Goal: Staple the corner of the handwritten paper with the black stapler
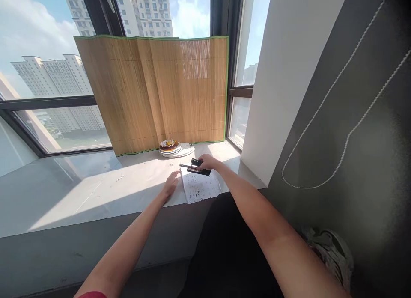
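My right hand [208, 162] is closed on a black stapler [203, 172] over the top edge of a sheet of paper [199, 187]. The stapler's parts are spread apart: its upper arm is raised, and a thin strip points left. Rows of dark handwriting cover the paper, which lies flat on the window sill, its near edge ragged. Beside its upper left corner rests my left hand [171, 186], fingers stretched out on or near the paper's edge and holding nothing that I can see. Small dark marks or bits [171, 165] lie just beyond it on the sill.
Stacked plates [176, 151], white and brown, stand at the back of the sill [96, 191]. Behind them a bamboo mat [167, 92] leans against the window. A white bead cord [343, 148] hangs at the right, above a bundled bag-like object [334, 251].
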A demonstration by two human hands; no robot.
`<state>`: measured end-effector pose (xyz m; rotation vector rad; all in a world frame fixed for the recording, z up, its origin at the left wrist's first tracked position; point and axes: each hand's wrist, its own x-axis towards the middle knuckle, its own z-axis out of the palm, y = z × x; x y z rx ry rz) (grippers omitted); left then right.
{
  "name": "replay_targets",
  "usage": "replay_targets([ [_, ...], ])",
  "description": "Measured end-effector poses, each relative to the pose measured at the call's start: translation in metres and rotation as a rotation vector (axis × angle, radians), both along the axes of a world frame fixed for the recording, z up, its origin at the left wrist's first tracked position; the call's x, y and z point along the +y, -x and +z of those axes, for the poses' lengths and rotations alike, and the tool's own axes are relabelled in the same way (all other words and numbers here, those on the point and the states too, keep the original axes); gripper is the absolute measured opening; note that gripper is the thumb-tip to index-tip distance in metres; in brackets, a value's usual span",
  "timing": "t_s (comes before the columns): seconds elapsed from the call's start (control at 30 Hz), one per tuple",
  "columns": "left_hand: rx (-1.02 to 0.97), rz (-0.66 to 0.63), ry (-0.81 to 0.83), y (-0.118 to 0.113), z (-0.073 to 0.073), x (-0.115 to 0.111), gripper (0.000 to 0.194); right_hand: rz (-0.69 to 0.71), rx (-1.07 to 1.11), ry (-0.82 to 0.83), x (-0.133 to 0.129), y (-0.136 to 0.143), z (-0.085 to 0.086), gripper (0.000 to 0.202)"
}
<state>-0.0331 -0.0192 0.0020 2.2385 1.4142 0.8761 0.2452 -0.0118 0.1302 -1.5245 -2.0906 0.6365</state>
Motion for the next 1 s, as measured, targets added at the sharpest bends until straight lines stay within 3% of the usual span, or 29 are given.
replay_targets([
  [0.1, 0.079, -0.034, 0.006, -0.004, -0.003, -0.001, 0.042, -0.071, 0.057, 0.012, -0.003, -0.006, -0.009, 0.018],
  [0.2, 0.116, -0.045, 0.005, -0.010, -0.008, -0.002, 0.046, -0.112, 0.119, 0.022, -0.004, -0.008, -0.019, 0.017],
  [0.4, -0.011, -0.006, 0.065, -0.015, -0.007, -0.007, 0.054, -0.140, 0.183, 0.032, 0.003, -0.008, -0.030, 0.020],
  [0.53, -0.266, 0.057, 0.121, -0.013, -0.005, -0.008, 0.050, -0.120, 0.131, 0.000, 0.002, -0.006, -0.054, 0.021],
  [0.7, -0.742, 0.250, 0.133, -0.023, 0.006, -0.004, 0.037, -0.059, 0.008, -0.102, -0.009, -0.011, -0.080, 0.015],
  [0.83, -1.125, 0.212, 0.239, -0.053, 0.019, 0.009, 0.045, -0.006, -0.045, -0.234, -0.018, -0.010, -0.080, 0.024],
  [1.0, -1.489, 0.092, 0.491, -0.073, 0.022, 0.019, 0.052, 0.163, -0.363, -0.691, -0.030, 0.002, -0.070, 0.038],
])
